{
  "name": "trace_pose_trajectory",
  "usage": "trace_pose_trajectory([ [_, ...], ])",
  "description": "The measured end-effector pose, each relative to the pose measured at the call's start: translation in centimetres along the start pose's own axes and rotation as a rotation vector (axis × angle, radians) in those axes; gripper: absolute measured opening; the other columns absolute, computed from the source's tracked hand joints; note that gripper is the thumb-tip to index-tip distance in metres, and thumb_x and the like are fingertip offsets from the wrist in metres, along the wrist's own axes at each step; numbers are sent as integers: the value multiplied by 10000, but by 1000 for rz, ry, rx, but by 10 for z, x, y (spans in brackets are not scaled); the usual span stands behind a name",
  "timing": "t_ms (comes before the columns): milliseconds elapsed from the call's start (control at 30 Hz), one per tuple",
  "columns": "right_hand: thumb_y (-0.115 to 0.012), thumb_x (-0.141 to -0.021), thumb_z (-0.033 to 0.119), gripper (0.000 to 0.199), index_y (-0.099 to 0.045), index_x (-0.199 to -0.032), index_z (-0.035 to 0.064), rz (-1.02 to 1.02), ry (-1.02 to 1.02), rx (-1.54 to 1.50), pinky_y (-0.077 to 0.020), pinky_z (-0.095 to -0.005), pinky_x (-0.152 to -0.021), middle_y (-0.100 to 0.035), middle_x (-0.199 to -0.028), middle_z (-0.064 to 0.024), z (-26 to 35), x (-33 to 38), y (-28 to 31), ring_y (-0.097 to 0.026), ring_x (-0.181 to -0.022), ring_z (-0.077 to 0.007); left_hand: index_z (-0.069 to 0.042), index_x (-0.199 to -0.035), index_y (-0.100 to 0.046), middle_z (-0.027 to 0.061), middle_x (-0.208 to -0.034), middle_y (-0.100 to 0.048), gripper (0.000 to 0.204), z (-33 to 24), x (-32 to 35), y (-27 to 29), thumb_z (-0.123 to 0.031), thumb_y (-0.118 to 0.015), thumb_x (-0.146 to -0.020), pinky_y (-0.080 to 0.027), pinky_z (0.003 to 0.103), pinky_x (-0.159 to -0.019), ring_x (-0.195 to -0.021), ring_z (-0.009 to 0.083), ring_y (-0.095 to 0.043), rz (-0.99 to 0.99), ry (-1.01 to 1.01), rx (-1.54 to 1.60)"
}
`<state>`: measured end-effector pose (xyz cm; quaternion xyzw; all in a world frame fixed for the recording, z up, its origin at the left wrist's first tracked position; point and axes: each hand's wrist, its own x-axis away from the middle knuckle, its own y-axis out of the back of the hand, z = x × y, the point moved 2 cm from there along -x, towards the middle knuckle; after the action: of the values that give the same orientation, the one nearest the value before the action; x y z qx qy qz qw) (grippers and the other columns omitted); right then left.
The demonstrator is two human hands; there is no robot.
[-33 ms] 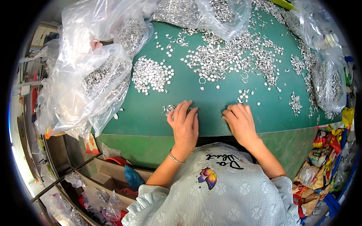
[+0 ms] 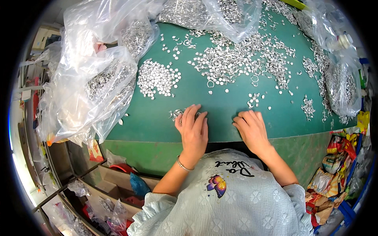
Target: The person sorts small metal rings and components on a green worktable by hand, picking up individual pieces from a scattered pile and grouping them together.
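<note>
My left hand (image 2: 193, 129) rests on the green tabletop (image 2: 157, 122), its fingers stretched and slightly apart over a small heap of silvery metal pieces (image 2: 176, 114). Part of that heap is hidden under the fingers. To its right, my right hand (image 2: 252, 128) has its fingers curled down near the front edge, and whatever is beneath the fingertips is hidden. Just beyond the right hand lies a little cluster of small silvery pieces (image 2: 255, 99). Farther off spreads a wide scatter of open rings and small flower-shaped pieces (image 2: 228, 65). A denser pile of flower-shaped pieces (image 2: 157, 78) lies left of it.
Clear plastic bags (image 2: 84, 86) of metal parts crowd the left side. Another filled bag (image 2: 185, 11) stands at the back, and one (image 2: 343, 84) at the right. Drawers (image 2: 118, 181) sit below on the left; colourful packages (image 2: 328, 173) lie at lower right.
My right hand has shifted very slightly toward me. My left hand and the piles look the same.
</note>
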<state>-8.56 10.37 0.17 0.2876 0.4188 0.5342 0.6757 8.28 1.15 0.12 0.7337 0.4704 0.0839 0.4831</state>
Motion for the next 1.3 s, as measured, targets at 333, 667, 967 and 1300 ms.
trace_pose_trajectory([
  [333, -694, -799, 54, 117, -596, -862, 66, -345, -356, 480, -361, -377, -716, -593, -852, -54, -93, 71, 68, -536, -818, -248, -61, -1048, -636, 74, -1095, -578, 280, -28, -14, -27, -22, -691, -776, -354, 389, -901, -1027, 265, -535, 94, -52, 171],
  [667, -680, -805, 54, 108, -632, -901, 42, -432, -235, 210, -433, -422, -750, -597, -865, -107, -95, -1, 66, -562, -817, -302, -52, -1081, -576, 102, -1073, -530, 363, -56, -38, -79, -114, -741, -765, -352, 381, -836, -1004, 273, -508, 165, -135, 211],
  [967, -681, -787, 82, 246, -620, -1020, 32, -88, -31, 0, -421, -393, -794, -555, -984, -86, -40, -73, 5, -524, -924, -291, -53, -1049, -590, 109, -1035, -570, 323, -34, -27, -35, -19, -716, -754, -389, 364, -829, -969, 280, -551, 68, 2, 216],
  [1300, -617, -898, 92, 149, -662, -955, -38, 9, -649, -718, -505, -340, -676, -677, -824, -160, -50, -19, 48, -652, -750, -200, -30, -1142, -588, 147, -1106, -544, 434, -60, -50, -44, 26, -726, -734, -463, 384, -867, -1015, 326, -546, 150, -133, 439],
])
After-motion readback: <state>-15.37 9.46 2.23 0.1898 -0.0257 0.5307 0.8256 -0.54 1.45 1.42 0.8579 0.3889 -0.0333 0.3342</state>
